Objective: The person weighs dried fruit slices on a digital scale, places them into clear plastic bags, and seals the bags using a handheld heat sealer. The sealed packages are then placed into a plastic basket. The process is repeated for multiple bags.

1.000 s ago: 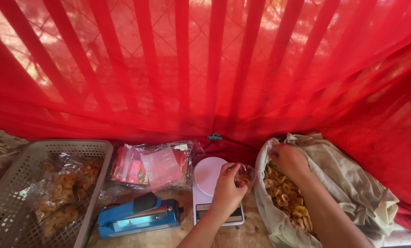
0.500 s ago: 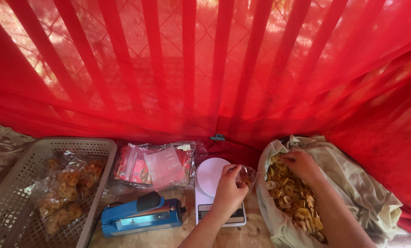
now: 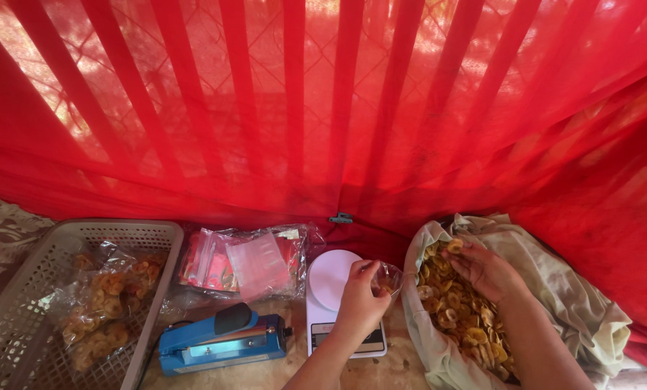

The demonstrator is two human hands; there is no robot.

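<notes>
Small clear plastic pouch (image 3: 388, 276), barely filled, pinched by left hand (image 3: 359, 303); right hand (image 3: 486, 269) grasps golden chips (image 3: 453, 310) beneath; packed bags fill grey basket (image 3: 20, 303) far left.

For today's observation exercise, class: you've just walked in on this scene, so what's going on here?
A person works with bare hands in front of a red net curtain. The left hand holds a small clear bag open above a white kitchen scale. The right hand reaches into a cloth sack full of golden chips. A blue heat sealer lies left of the scale, a stack of empty pouches behind it, and a grey basket holds filled bags.
</notes>
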